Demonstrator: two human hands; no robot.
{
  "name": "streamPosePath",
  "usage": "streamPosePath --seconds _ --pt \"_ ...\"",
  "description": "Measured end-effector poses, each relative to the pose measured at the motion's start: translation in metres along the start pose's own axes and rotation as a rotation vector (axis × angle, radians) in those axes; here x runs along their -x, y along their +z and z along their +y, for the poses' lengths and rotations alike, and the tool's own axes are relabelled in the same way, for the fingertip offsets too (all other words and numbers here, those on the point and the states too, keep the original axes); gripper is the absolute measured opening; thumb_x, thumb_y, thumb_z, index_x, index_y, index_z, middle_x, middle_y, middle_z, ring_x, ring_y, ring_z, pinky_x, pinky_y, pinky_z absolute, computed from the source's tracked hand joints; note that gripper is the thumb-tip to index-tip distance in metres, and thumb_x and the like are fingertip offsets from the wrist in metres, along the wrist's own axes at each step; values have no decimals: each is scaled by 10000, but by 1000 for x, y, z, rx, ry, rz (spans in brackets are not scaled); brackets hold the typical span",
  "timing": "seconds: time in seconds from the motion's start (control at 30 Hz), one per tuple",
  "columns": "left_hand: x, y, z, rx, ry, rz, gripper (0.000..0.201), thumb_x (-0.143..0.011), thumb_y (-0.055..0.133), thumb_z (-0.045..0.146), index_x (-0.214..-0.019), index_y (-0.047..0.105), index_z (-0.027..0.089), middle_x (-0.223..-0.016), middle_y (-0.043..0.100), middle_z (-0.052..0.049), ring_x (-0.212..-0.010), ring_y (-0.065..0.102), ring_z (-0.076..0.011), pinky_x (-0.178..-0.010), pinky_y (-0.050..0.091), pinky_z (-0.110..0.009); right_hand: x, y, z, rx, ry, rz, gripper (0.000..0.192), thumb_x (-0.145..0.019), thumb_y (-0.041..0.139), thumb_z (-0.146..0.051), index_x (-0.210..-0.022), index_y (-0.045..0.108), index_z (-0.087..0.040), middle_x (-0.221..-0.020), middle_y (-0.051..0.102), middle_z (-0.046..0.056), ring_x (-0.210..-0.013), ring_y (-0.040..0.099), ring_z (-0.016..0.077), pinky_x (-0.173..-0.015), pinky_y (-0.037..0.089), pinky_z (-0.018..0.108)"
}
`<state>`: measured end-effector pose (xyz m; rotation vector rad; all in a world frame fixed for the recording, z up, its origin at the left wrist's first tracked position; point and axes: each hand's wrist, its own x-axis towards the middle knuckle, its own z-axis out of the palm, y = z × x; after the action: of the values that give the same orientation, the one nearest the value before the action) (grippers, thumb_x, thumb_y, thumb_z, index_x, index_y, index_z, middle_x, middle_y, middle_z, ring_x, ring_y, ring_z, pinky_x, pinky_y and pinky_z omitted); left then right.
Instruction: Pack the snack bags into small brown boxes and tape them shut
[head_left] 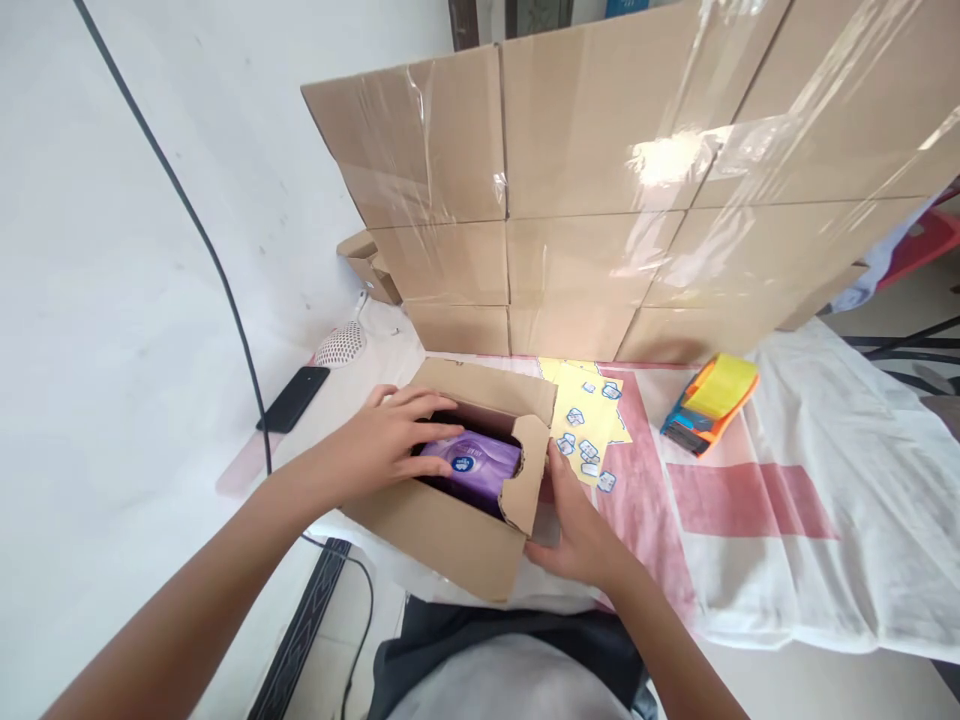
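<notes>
An open cardboard box (450, 535) stands at the near edge of the table, its flaps up. Inside lies a purple packet (474, 468) with a blue round logo. My left hand (390, 440) reaches into the box from the left, fingers spread over the packet's left end and the box's inner edge. My right hand (574, 530) rests against the box's right side, thumb by the right flap, steadying it.
A wall of taped cardboard boxes (600, 190) stands behind. A yellow sticker sheet (589, 425) and an orange-blue tape dispenser (709, 403) lie on the white-and-pink cloth (787, 500). A black phone (294, 398), a white round device (341, 345) and a black cable (225, 290) are at the left.
</notes>
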<state>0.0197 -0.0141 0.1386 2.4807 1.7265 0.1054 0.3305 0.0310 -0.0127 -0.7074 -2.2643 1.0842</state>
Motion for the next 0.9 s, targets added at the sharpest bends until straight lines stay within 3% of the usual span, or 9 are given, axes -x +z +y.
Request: streamPosePath --seconds 0.1,0.2,0.27,0.4,0.5,0.6,0.67,0.77,0.9 --pt "48 8 -7 41 -105 143 754 -813 651 710 -1483 506 397 -1524 533 -80 -1387 511 -330 -1156 395 -503 6 -8 1 -38 -93 32 1040 -894 622 -481 -1637 -88 -315 -1731 -57 71 -1597 -34 367 -1266 146 640" --pt "93 35 -1 129 -122 193 1071 -661 754 753 -1576 357 363 -1641 352 -139 -1428 476 -370 -1095 497 -459 0 -20 -5 -99 -112 87 742 -978 488 -534 -1627 158 -388 -1735 -37 -8 -1602 -39 333 -1278 109 618" --pt "111 55 10 112 -158 280 932 -794 766 581 -1587 321 375 -1667 297 -135 -1457 444 -365 -1072 527 -458 -10 -28 -15 -106 -50 101 579 -1007 450 -500 -1565 337 -395 -1733 33 -16 -1606 -2 314 -1282 129 603" --pt "114 79 26 116 -186 575 777 -938 609 198 -1603 251 380 -1510 531 -132 -1375 551 -305 -974 590 -440 -40 -36 -38 -135 57 149 376 -953 571 -380 -1317 504 -319 -1644 293 77 -1567 207 320 -1240 284 591" --pt "100 80 27 145 -306 800 793 -900 660 188 -1584 287 338 -1355 632 -130 -1106 706 -267 -767 621 -365 -62 -35 -49 -172 93 163 524 -839 644 -238 -1311 428 -309 -1510 431 101 -1476 375 295 -1213 348 553" --pt "81 75 28 152 -503 946 759 -835 774 284 -1499 408 295 -1247 647 -110 -827 705 -203 -637 573 -338 -75 -32 -46 -276 -6 238 794 -807 642 -197 -1482 251 -343 -1549 410 86 -1497 361 259 -1238 313 517" --pt "68 71 31 90 -544 968 562 -829 786 303 -1340 557 266 -1216 638 -113 -920 687 -236 -688 572 -366 -80 -31 -36 -368 -108 250 748 -884 560 -226 -1531 208 -355 -1460 544 66 -1471 411 239 -1224 327 517" --pt "57 66 37 -77 -441 928 314 -880 727 255 -1185 650 266 -1355 591 -142 -1273 579 -331 -945 537 -486 -82 -33 -20 -365 -221 192 512 -981 412 -276 -1488 397 -343 -1188 730 29 -1375 513 246 -1188 348 534" --pt "50 69 42 -183 -187 634 477 -925 682 357 -1384 569 292 -1407 637 -107 -1358 549 -335 -1196 282 -581 -81 -36 -16 -228 -306 169 436 -1025 379 -383 -1439 509 -344 -1177 748 22 -1361 502 268 -1169 346 548"
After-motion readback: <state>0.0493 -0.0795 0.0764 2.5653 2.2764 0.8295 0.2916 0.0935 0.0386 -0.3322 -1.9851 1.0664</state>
